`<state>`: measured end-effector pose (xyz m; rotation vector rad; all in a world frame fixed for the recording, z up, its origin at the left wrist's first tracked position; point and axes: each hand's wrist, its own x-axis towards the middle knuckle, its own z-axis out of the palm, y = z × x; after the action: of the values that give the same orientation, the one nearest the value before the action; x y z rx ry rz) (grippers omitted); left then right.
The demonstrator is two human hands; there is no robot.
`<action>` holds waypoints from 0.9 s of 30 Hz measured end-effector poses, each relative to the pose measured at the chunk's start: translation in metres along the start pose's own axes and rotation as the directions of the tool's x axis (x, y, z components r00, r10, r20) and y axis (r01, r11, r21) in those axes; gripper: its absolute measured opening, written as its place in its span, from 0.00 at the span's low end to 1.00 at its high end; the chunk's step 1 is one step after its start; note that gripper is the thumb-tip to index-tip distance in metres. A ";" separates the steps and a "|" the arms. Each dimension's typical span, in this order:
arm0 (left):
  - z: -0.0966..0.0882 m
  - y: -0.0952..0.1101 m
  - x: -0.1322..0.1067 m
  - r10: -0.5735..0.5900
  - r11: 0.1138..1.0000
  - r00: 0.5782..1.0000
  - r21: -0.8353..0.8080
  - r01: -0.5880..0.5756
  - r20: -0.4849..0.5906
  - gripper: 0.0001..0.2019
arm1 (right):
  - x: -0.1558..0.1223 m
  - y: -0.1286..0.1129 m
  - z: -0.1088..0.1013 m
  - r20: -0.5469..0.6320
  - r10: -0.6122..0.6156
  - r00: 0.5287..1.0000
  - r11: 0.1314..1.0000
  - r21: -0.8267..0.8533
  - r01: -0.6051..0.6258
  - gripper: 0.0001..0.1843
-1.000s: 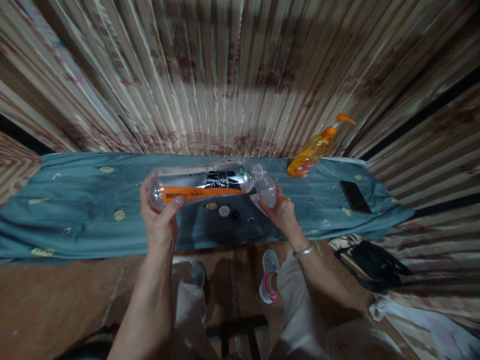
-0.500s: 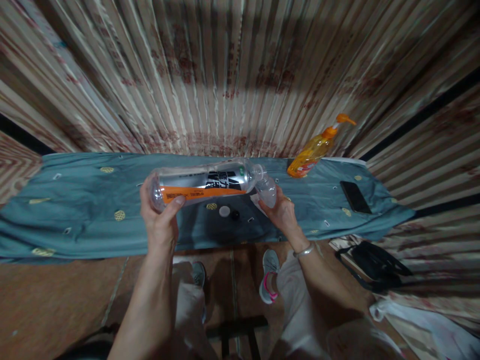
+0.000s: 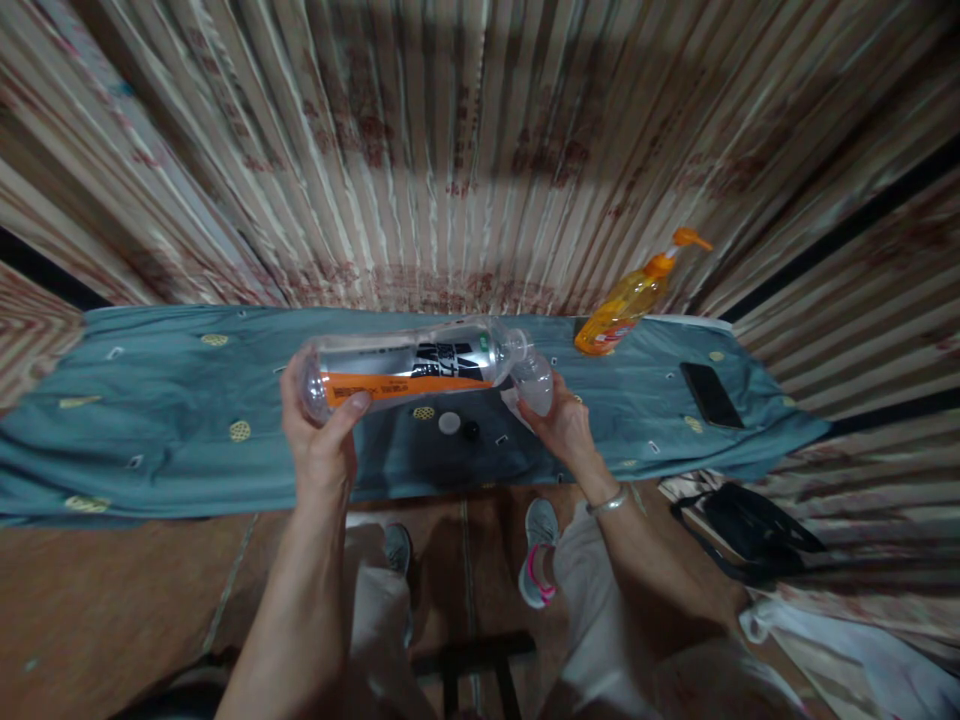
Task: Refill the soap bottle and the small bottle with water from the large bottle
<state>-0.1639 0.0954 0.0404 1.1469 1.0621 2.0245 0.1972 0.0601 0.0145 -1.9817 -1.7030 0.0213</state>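
My left hand (image 3: pixel 322 440) grips the base end of a large clear plastic bottle (image 3: pixel 409 365) with an orange and black label, held sideways above the table. Its open neck points right and meets the mouth of a smaller clear bottle (image 3: pixel 535 381), which my right hand (image 3: pixel 564 428) holds upright. Beneath the bottles, a white cap (image 3: pixel 449 423) and a black cap (image 3: pixel 470 430) lie on the teal cloth (image 3: pixel 150 420) covering the table.
An orange pump bottle (image 3: pixel 628 298) leans at the table's far right by the curtain. A black phone (image 3: pixel 709 394) lies flat on the right end. A black bag (image 3: pixel 750 532) rests on the floor at the right. My shoes and a stool show below.
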 end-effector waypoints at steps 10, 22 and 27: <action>-0.003 0.000 -0.001 0.022 0.998 0.999 0.059 -0.024 0.045 0.47 | 0.000 0.001 0.001 -0.024 -0.029 0.999 0.999 0.023 0.029 0.45; 0.001 0.003 0.000 0.007 1.000 1.000 0.011 -0.007 -0.008 0.49 | -0.001 -0.001 -0.001 -0.006 0.003 1.000 1.000 -0.022 -0.003 0.44; 0.001 0.001 0.000 -0.002 1.000 1.000 0.001 0.002 -0.002 0.51 | 0.000 -0.001 -0.002 0.000 0.001 1.000 1.000 -0.010 -0.001 0.43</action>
<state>-0.1631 0.0957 0.0413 1.1439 1.0654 2.0243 0.1966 0.0590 0.0166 -1.9900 -1.7056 0.0132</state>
